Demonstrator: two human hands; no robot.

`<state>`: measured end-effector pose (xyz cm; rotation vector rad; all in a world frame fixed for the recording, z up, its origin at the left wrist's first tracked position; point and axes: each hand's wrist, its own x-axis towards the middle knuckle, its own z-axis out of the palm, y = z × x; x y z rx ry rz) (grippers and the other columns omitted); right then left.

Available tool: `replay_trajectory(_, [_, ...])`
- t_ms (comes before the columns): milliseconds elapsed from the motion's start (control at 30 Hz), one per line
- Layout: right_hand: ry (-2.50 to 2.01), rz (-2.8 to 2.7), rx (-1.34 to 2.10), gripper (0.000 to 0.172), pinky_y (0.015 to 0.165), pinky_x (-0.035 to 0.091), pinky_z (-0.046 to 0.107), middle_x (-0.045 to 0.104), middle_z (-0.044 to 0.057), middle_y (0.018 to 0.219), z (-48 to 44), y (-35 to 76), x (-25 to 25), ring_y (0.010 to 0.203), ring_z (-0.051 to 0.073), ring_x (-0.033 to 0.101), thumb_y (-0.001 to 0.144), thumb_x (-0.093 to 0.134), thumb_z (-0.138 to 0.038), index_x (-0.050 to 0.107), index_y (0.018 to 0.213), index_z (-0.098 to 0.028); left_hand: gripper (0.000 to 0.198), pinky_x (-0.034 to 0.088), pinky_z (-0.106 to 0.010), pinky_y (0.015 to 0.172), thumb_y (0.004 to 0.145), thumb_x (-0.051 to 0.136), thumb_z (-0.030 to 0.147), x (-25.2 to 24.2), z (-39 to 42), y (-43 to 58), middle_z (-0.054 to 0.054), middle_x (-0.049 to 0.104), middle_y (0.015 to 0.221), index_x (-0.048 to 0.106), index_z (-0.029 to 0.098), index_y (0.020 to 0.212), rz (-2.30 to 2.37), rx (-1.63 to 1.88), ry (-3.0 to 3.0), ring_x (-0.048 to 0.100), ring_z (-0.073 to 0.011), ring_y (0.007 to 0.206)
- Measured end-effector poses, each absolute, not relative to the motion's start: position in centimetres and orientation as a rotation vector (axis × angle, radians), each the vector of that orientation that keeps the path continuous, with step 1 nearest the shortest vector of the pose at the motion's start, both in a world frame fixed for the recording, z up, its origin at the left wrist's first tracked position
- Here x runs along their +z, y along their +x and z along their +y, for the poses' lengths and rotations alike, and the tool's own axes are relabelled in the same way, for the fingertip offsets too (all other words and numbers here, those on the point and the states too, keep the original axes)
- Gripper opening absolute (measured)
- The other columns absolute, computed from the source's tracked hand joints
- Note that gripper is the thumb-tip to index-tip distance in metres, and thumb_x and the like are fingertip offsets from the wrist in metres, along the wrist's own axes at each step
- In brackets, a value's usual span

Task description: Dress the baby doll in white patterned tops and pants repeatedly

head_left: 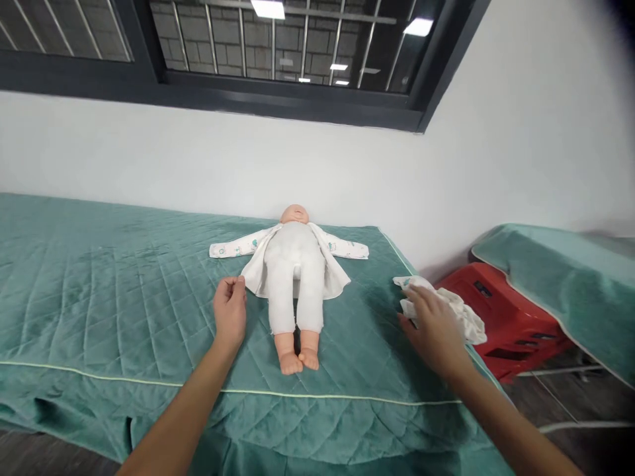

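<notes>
Found a baby doll (295,277) lying face up near the middle of a bed (99,284) covered in a teal quilted spread, head toward the wall and bare feet toward the near edge. Saw it clad in white leggings, with an open white garment (337,274) spread flat beneath it, both printed sleeves stretched straight out to the sides and the flaps fanned out on either side of the body.

Noted the left hand (229,311) hovering low over the spread just to the left of the doll's legs, loosely curled, thumb and fingertips drawn together right at the hem of the garment's nearer flap. Could not tell whether those fingertips actually pinched the fabric or merely sat beside it.

Noted the right hand (432,324) well apart from the doll, at the right edge of the bed, palm down with fingers spread, resting on a crumpled white cloth (464,317). Saw that cloth lying bunched on the corner of the spread, partly under the fingers and partly trailing past them toward the edge.

Made out a red plastic stool (501,317) on the floor just beyond that corner, and a second teal-covered bed (555,277) behind it. Saw a plain white wall (149,152) behind the bed, with a dark-framed window (278,99) above.
</notes>
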<state>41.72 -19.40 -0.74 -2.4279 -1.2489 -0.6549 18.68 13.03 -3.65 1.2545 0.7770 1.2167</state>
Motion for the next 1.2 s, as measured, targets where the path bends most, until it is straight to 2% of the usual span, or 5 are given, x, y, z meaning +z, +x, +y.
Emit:
replay_trajectory(333, [-2.935, -0.923, -0.021, 0.033, 0.07, 0.046, 0.034, 0.07, 0.015, 0.099, -24.9, 48.1, 2.6, 0.086, 0.03, 0.067, 0.08, 0.059, -0.043, 0.062, 0.102, -0.018, 0.027, 0.036, -0.022, 0.057, 0.087, 0.058, 0.043, -2.4, 10.9, 17.4, 0.004, 0.052, 0.063, 0.058, 0.019, 0.077, 0.736, 1.092, 1.556, 0.045, -0.0108, 0.059])
replay_trajectory(567, [-2.25, -0.867, 0.376, 0.023, 0.057, 0.043, 0.027, 0.066, 0.001, 0.07, -17.5, 41.0, 9.1, 0.064, 0.018, 0.058, 0.077, 0.064, -0.041, 0.065, 0.08, -0.019, 0.017, 0.05, -0.029, 0.076, 0.092, 0.056, 0.036, 3.4, 4.8, 16.6, -0.003, 0.069, 0.091, 0.064, 0.021, 0.097, 0.215, 0.883, 2.032, 0.063, -0.0167, 0.082])
replay_trajectory(733, [-1.617, -0.755, 0.749, 0.024, 0.061, 0.05, 0.029, 0.072, 0.005, 0.085, -12.6, 32.6, 13.9, 0.073, 0.019, 0.063, 0.077, 0.07, -0.039, 0.07, 0.09, -0.018, 0.078, 0.039, -0.047, 0.112, 0.08, 0.072, 0.035, 6.5, 2.5, 16.0, -0.011, 0.039, 0.15, 0.033, 0.031, 0.148, -0.119, 0.902, 2.271, 0.04, -0.0293, 0.139])
replay_trajectory(1067, [-1.304, -0.578, 0.872, 0.022, 0.055, 0.054, 0.027, 0.068, 0.004, 0.075, -9.3, 25.7, 15.6, 0.063, 0.016, 0.062, 0.086, 0.063, -0.038, 0.066, 0.083, -0.016, 0.043, 0.039, -0.044, 0.11, 0.091, 0.057, 0.025, 8.4, 3.1, 11.5, -0.012, 0.049, 0.133, 0.048, 0.025, 0.133, 0.093, 1.395, 2.153, 0.047, -0.0264, 0.129])
replay_trajectory(1200, [-1.153, -0.664, 0.719, 0.011, 0.066, 0.059, 0.028, 0.067, 0.004, 0.079, -8.7, 23.4, 16.3, 0.074, 0.017, 0.066, 0.09, 0.053, -0.026, 0.061, 0.09, -0.018, 0.055, 0.043, -0.043, 0.104, 0.082, 0.071, 0.034, 7.6, 0.6, 9.7, -0.011, 0.052, 0.129, 0.047, 0.026, 0.131, 0.125, 1.276, 1.955, 0.051, -0.0272, 0.123])
